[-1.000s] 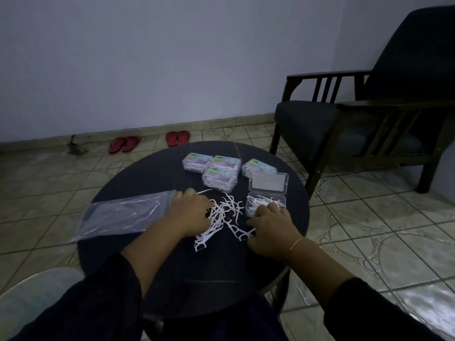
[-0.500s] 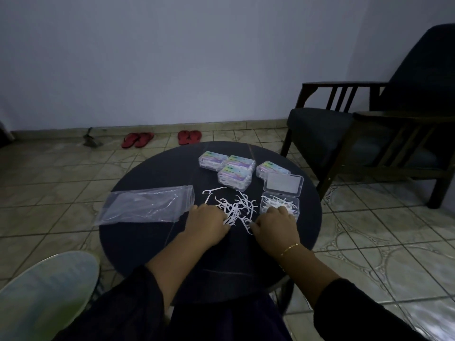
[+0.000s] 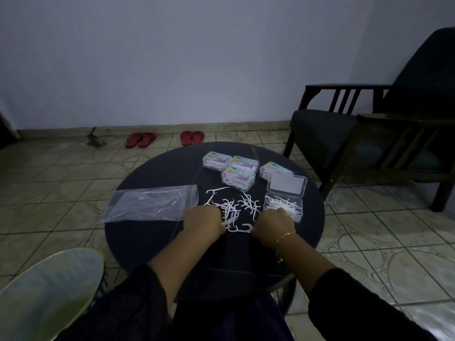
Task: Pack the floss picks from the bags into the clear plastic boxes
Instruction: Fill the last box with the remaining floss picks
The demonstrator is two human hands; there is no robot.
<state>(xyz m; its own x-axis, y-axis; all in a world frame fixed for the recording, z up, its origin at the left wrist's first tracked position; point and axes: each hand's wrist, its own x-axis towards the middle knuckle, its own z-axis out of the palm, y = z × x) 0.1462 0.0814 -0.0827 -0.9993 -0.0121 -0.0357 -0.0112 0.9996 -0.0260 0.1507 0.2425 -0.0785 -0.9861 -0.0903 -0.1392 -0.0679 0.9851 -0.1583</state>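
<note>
both hands (image 3: 272, 223) slid nearer, fingers curled gathering floss picks (image 3: 231, 210) mid-table (image 3: 147, 242).

left grip (image 3: 205, 223): knuckles up, curled | right grip (image 3: 273, 223): same

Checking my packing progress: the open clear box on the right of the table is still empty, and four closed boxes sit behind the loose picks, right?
Not quite. The head view shows the open clear box already holds floss picks. The four closed boxes do sit behind the loose picks.
</note>
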